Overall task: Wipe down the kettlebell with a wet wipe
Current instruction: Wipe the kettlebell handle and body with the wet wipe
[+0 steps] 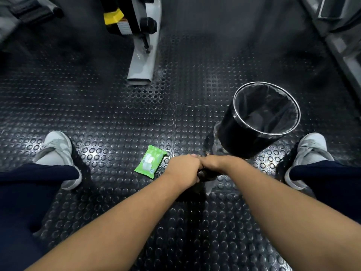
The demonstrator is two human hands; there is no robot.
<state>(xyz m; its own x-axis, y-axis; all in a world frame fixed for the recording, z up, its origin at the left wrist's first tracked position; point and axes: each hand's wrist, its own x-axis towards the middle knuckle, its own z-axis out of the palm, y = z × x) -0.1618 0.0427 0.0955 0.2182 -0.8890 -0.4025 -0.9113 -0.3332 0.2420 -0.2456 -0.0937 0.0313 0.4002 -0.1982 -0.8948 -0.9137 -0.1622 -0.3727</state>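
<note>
Kettlebell: on floor, mostly hidden under my hands.
Left hand, right hand: side by side, fingers clenched round its top, likely to steady it.
Wipe pack: just left, within reach.
Bin: front right, probably for spent wipes.

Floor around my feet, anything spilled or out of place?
No spill shows. Only oddity: clear plastic bunches on the floor at the base of the black bin, likely loose liner. The green wipe pack lies flat, askew.
</note>
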